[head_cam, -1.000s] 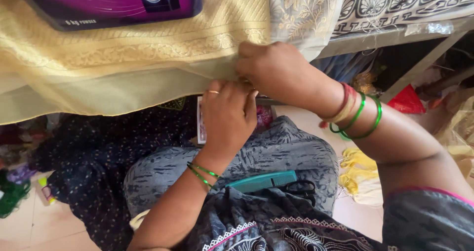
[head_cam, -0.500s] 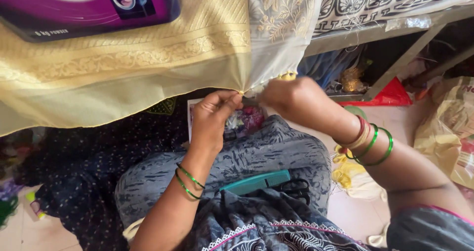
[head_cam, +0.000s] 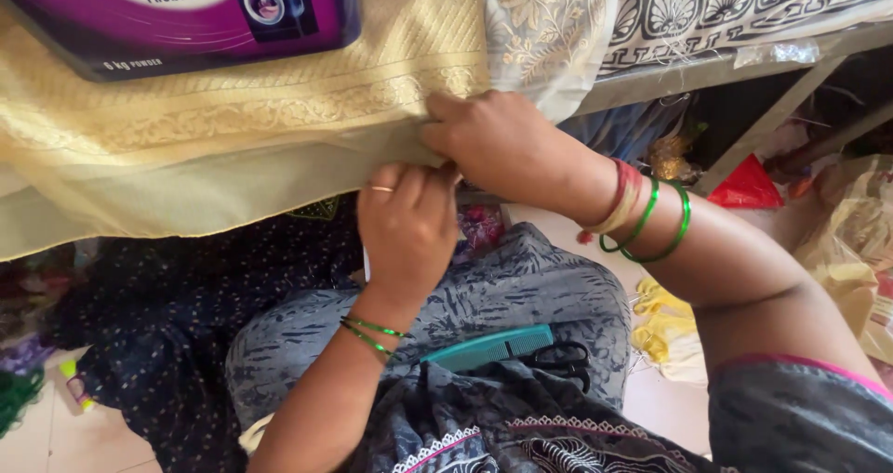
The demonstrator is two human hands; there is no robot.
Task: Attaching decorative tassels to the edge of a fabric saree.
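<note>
A pale yellow embroidered cloth (head_cam: pixel 214 129) hangs over the table edge in front of me. My left hand (head_cam: pixel 406 226), with a ring and green bangles, pinches the cloth's lower hem from below. Just to the right of it, my right hand (head_cam: pixel 498 143), wearing green and red bangles, grips the same hem from above; the two hands touch. On my lap lie a teal comb (head_cam: pixel 493 346) and black scissors (head_cam: pixel 567 358), on grey patterned fabric.
A purple detergent box (head_cam: pixel 186 13) rests on the cloth at top left. A patterned black-and-white sheet (head_cam: pixel 744 3) covers the table on the right, above metal table legs (head_cam: pixel 763 119). Dark dotted fabric (head_cam: pixel 177 315), a red bag (head_cam: pixel 749 186) and yellow cloth (head_cam: pixel 665 319) lie on the floor.
Both hands have moved up along the hem toward the table edge, with the right hand now on top of the cloth. The camera view has shifted slightly.
</note>
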